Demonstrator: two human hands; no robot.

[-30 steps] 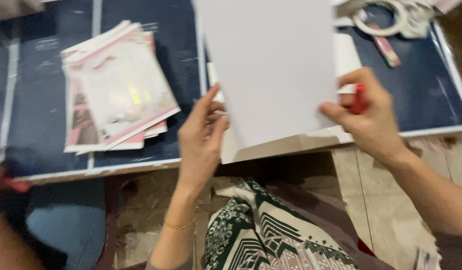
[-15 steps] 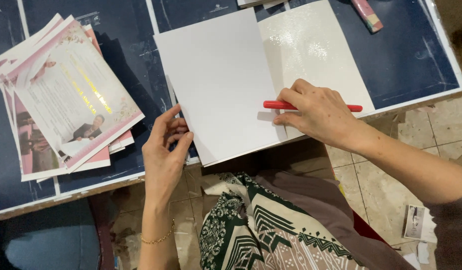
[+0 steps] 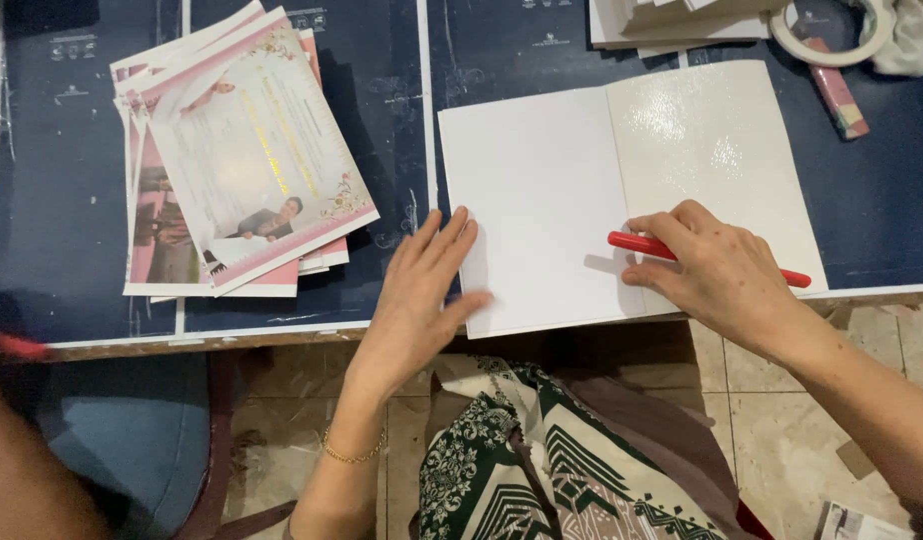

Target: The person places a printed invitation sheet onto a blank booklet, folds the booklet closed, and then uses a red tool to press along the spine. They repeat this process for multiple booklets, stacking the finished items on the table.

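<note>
left hand (image 3: 422, 290) lies flat, fingers spread, pinning the white card (image 3: 542, 200) to the surface; right hand (image 3: 717, 270) is clamped on a red pen (image 3: 637, 243) to crease its fold

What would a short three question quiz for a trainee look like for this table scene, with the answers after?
1. True or false: the right hand holds a red pen in its grip.
2. Which lies under the left hand?
A. the stack of printed pink-bordered cards
B. the open white folder
C. the tape ring
3. Fill in: the folder's right half looks ____ next to the matte left half.

Key:
1. True.
2. B; the palm lies flat on the matte half's lower left edge, partly over the dark blue table.
3. Glossy.
</note>
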